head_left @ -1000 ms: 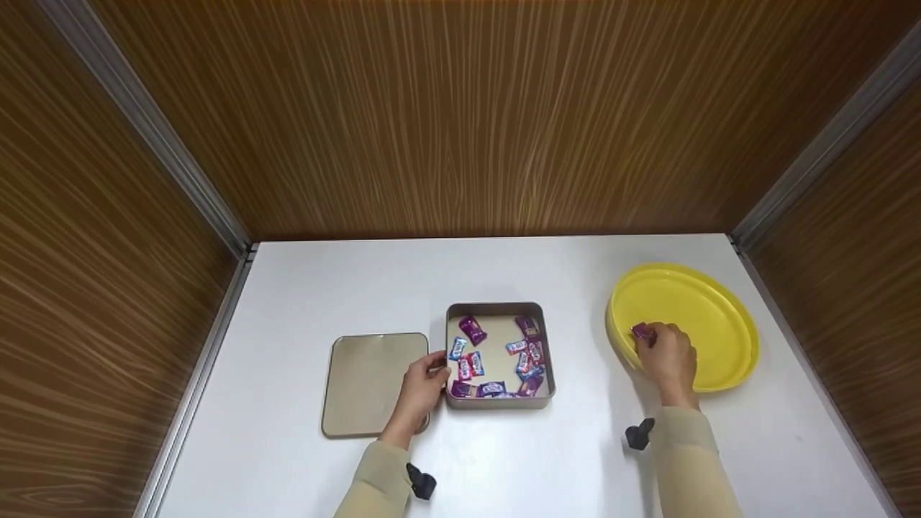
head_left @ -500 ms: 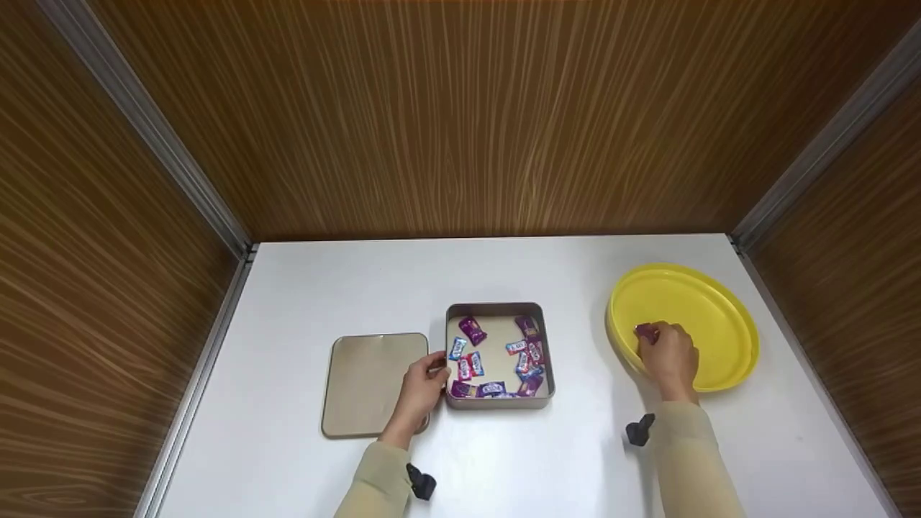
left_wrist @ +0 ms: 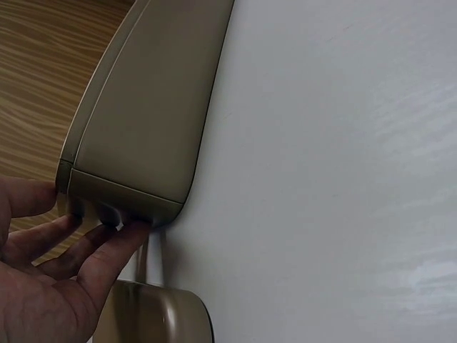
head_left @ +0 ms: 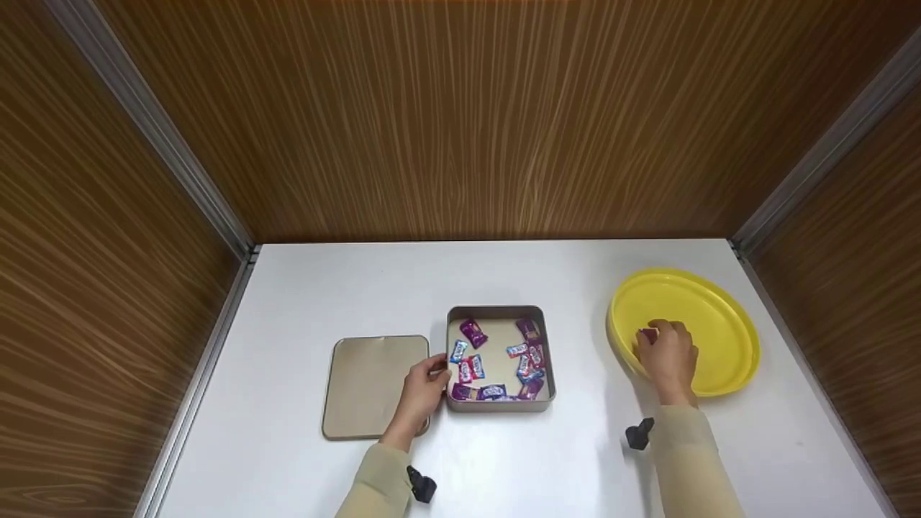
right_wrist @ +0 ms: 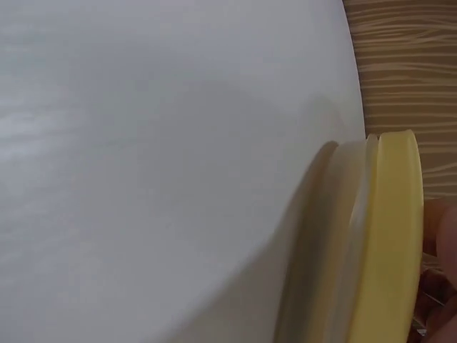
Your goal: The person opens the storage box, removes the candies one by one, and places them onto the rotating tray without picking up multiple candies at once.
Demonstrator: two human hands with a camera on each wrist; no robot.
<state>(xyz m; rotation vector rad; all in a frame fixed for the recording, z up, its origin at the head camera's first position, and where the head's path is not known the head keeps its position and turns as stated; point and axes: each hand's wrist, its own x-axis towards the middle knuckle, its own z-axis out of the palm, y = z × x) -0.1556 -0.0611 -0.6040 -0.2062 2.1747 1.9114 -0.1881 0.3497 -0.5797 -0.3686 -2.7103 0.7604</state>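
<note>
A square metal tin (head_left: 501, 407) stands near the middle of the white table, holding several wrapped candies (head_left: 472, 367) in purple, blue and red along its sides. My left hand (head_left: 419, 394) touches the tin's left wall; in the left wrist view its fingertips (left_wrist: 132, 232) rest against the outer side. At the right, my right hand (head_left: 669, 363) is over the left part of a round yellow tray (head_left: 712, 338). Between its thumb and fingers it pinches a purple wrapped candy (head_left: 650, 335), partly hidden. In the right wrist view the tray's rim (right_wrist: 393, 236) covers part of that hand.
A flat metal lid (head_left: 370, 381) lies on the table left of the tin, partly under my left forearm. White table surface (head_left: 575, 280) lies between tin and tray. Wood-grain panels (head_left: 460, 122) rise at the back and both sides.
The right hand stays over the yellow tray, its fingers shifting slightly so that less of the purple candy shows. The left hand and the tin hold still. The head view tilts a little.
</note>
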